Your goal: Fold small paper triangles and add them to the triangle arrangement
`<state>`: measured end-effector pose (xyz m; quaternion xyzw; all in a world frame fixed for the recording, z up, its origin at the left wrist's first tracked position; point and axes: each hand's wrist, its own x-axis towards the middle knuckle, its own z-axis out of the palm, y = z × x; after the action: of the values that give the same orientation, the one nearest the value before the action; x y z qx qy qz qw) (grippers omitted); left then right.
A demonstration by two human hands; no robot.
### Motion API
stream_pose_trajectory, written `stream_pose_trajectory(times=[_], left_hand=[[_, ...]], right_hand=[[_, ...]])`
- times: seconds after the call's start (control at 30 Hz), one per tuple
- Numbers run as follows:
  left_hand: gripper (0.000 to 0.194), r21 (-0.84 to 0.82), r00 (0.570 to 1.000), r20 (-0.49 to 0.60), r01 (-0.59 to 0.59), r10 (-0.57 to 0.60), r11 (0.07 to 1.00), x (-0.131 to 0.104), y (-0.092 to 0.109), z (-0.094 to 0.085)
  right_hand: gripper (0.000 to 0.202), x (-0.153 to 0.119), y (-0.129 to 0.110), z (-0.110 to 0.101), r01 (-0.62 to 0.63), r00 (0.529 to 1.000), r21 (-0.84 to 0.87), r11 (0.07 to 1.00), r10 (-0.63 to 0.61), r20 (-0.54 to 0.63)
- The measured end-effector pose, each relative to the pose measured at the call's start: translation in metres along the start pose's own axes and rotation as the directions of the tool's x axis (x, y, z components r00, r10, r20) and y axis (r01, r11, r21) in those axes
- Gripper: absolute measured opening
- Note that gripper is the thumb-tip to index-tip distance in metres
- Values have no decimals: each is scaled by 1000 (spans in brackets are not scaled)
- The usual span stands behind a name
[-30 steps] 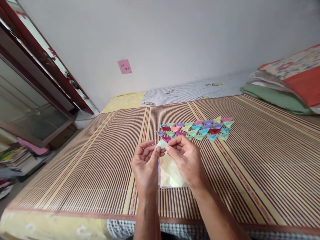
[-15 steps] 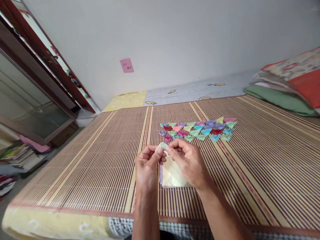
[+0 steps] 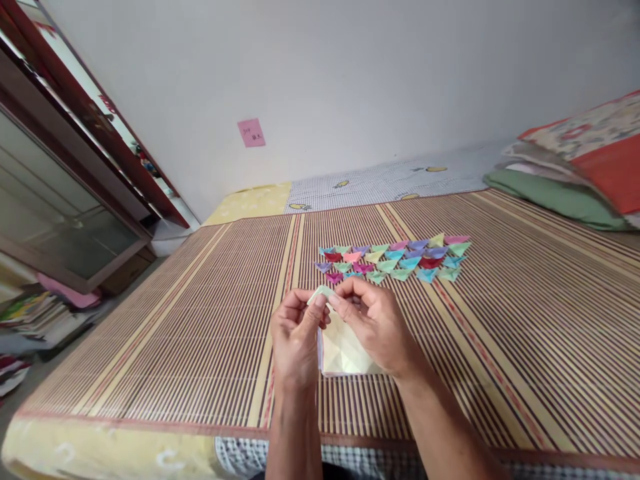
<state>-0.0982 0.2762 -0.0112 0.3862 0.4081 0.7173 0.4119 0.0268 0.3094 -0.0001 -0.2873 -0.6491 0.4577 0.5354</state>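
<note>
Both my hands pinch a small pale green folded paper (image 3: 323, 292) between thumbs and fingers. My left hand (image 3: 297, 327) grips its left side, and my right hand (image 3: 373, 320) has hold of the right side. The fingers cover much of the paper. Below them lies a stack of paper sheets (image 3: 345, 350), a creased pale yellow one on top, partly hidden by my right hand. Just beyond my hands, several small folded paper boats (image 3: 385, 265) in many colours stand in rows.
A striped bamboo mat (image 3: 200, 333) covers the bed. Folded bedding and a pillow (image 3: 575, 170) are piled at the far right. A pink note (image 3: 251, 133) is stuck on the wall (image 3: 350, 73). Books (image 3: 40, 320) are stacked on the left beside a glass-panelled door (image 3: 55, 193).
The pale green paper has shifted slightly in my fingertips, and a little more of its left edge shows. Both hands stay in nearly the same place; the camera view has moved slightly.
</note>
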Motion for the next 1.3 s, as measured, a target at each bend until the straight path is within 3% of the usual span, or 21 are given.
stream_pose_trajectory(times=[0.3, 0.6, 1.13, 1.3], left_hand=[[22, 89, 999, 10, -33, 32, 995, 1, -1, -1], [23, 104, 998, -16, -50, 52, 993, 2, -3, 2], [19, 72, 989, 143, 33, -43, 997, 3, 12, 0], [15, 81, 993, 118, 16, -26, 997, 2, 12, 0]], right_hand=[[22, 0, -1, 0, 20, 1000, -33, 999, -21, -6], [20, 1, -3, -5, -7, 995, -10, 1000, 8, 101], [14, 1, 2, -30, 0, 990, -90, 996, 13, 140], [17, 1, -2, -30, 32, 988, -109, 994, -15, 153]])
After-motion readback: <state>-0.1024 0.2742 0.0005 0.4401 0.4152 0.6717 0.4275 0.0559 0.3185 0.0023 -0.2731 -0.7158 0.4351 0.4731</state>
